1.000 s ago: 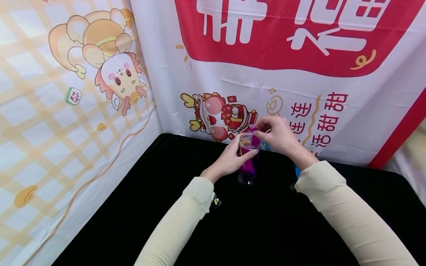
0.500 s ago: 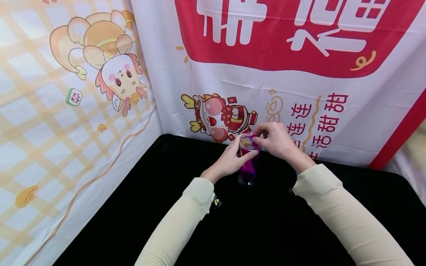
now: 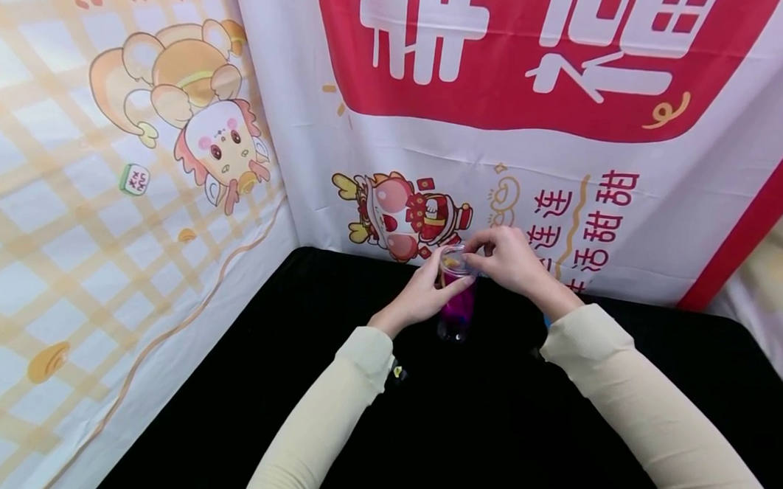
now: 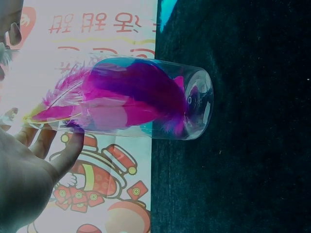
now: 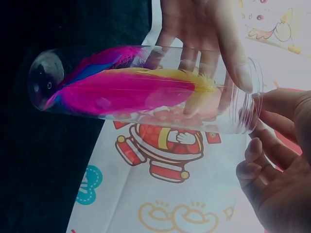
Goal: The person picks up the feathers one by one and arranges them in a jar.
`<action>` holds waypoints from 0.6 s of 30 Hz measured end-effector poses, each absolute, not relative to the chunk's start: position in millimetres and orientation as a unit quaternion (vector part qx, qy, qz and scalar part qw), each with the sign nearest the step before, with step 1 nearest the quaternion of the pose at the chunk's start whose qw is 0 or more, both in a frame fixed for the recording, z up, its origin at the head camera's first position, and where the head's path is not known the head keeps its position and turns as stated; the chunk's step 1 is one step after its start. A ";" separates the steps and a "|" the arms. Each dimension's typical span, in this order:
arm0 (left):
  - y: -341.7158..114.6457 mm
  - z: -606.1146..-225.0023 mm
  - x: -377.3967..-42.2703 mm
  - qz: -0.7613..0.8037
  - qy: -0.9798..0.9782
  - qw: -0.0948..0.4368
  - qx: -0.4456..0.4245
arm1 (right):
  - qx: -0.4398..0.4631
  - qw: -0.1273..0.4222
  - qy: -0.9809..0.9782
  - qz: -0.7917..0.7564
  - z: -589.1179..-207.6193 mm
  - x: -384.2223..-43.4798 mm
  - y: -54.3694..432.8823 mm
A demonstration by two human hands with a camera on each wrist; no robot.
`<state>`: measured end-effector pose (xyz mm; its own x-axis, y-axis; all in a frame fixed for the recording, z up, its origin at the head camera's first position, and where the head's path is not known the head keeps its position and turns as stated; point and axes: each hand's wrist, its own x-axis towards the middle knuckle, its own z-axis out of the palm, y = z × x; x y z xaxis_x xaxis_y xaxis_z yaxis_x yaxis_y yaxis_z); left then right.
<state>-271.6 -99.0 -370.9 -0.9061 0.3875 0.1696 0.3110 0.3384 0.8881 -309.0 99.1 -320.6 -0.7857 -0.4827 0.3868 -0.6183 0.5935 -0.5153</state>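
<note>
My left hand (image 3: 424,289) grips a clear jar (image 3: 453,330) around its upper part, thumb on the near side. The jar is uncapped and tilted, with a threaded neck. Inside lie several feathers (image 5: 131,94), magenta, blue-purple and yellow, stretched along its length. In the left wrist view the feathers (image 4: 131,92) reach from near the base to the neck. My right hand (image 3: 507,258) is at the mouth, thumb and forefinger curled close together right at the rim. In the right wrist view its other fingers (image 5: 252,167) are bent. I cannot tell what, if anything, those fingertips pinch.
A black-covered table (image 3: 475,426) lies under both forearms. Directly behind the jar hangs a white and red printed curtain (image 3: 635,154). Another printed cloth (image 3: 45,256) bounds the left side. A small blue thing (image 3: 547,316) peeks out beside the right wrist.
A magenta feather that stood out of the jar's mouth in the right fingers has gone down inside. My right hand lowered to the rim; the left hand kept its hold.
</note>
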 end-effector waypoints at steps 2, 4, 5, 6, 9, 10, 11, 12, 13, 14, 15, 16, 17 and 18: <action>-99.4 -371.4 -272.8 0.535 0.816 0.041 0.214 | 0.312 0.103 -0.883 0.334 -319.9 -307.8 101.0; -99.9 -373.7 -275.3 0.542 0.811 0.044 0.215 | 0.314 0.105 -0.881 0.338 -319.1 -306.4 103.2; -100.0 -375.1 -276.8 0.546 0.808 0.045 0.215 | 0.313 0.106 -0.880 0.340 -318.8 -305.8 104.5; -100.2 -378.5 -279.3 0.549 0.806 0.044 0.214 | 0.313 0.107 -0.880 0.340 -318.5 -305.3 105.8; -100.1 -390.0 -287.6 0.550 0.808 0.035 0.208 | 0.309 0.104 -0.881 0.343 -317.6 -303.5 110.1; -99.9 -394.0 -290.4 0.548 0.810 0.030 0.207 | 0.307 0.102 -0.881 0.345 -317.3 -302.9 111.6; -99.8 -398.0 -293.5 0.544 0.813 0.025 0.206 | 0.306 0.098 -0.881 0.348 -317.2 -302.4 113.1; -99.7 -401.8 -296.3 0.539 0.817 0.020 0.205 | 0.305 0.095 -0.880 0.351 -317.0 -301.7 114.7; -99.4 -404.1 -297.9 0.535 0.820 0.015 0.204 | 0.304 0.092 -0.880 0.354 -317.1 -301.2 116.4; -99.1 -405.6 -298.9 0.532 0.822 0.010 0.204 | 0.303 0.089 -0.880 0.355 -317.3 -300.9 118.1; -98.8 -406.8 -299.7 0.528 0.824 0.007 0.203 | 0.302 0.087 -0.880 0.356 -317.6 -300.6 119.8; -98.6 -407.6 -300.1 0.526 0.826 0.006 0.202 | 0.301 0.084 -0.880 0.358 -318.2 -300.2 121.5; -98.5 -408.3 -300.3 0.525 0.828 0.005 0.200 | 0.300 0.084 -0.880 0.358 -318.8 -300.0 123.1; -98.4 -408.6 -300.0 0.524 0.829 0.005 0.198 | 0.299 0.084 -0.880 0.359 -319.6 -299.8 124.8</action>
<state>-300.0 -98.4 -408.6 -0.9219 0.3326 0.1989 0.3224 0.3733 0.8699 -299.8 124.8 -319.6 -0.8071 -0.4659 0.3628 -0.5867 0.5635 -0.5816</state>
